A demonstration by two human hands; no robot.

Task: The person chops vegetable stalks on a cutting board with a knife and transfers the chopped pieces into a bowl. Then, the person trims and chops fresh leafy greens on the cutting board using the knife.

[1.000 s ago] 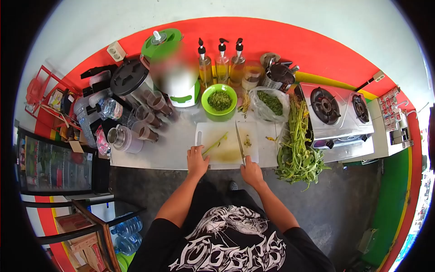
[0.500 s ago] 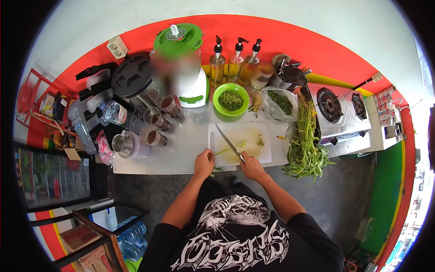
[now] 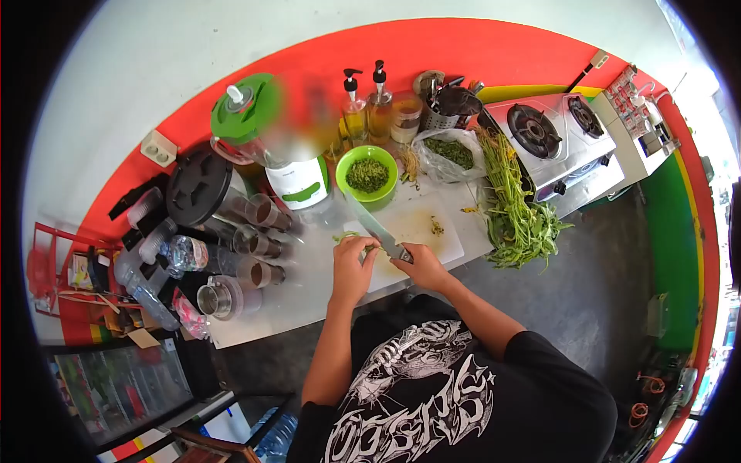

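My left hand point(image 3: 353, 266) is closed in a pinch on a green stem point(image 3: 344, 236), whose leafy tip sticks out on the far left side of the fingers. My right hand point(image 3: 422, 267) grips the handle of a kitchen knife point(image 3: 370, 221); its blade slants away to the upper left, just right of the left hand. Beneath both is a white cutting board point(image 3: 450, 229), with small chopped bits point(image 3: 437, 225) on its right part. Beyond the board stands a green bowl point(image 3: 376, 197) holding chopped greens point(image 3: 367, 176).
Right of the board lies a bundle of leafy stalks point(image 3: 515, 224), beside a plastic bag point(image 3: 471, 168) of greens and a gas stove point(image 3: 559, 147). A blender point(image 3: 297, 184), pump bottles point(image 3: 355, 119) and cups point(image 3: 266, 274) of dark contents stand at the back and left.
The view has turned. My left hand has moved farther over the board, and the stem that pointed right now shows its tip at the left. The knife blade is closer to that hand.
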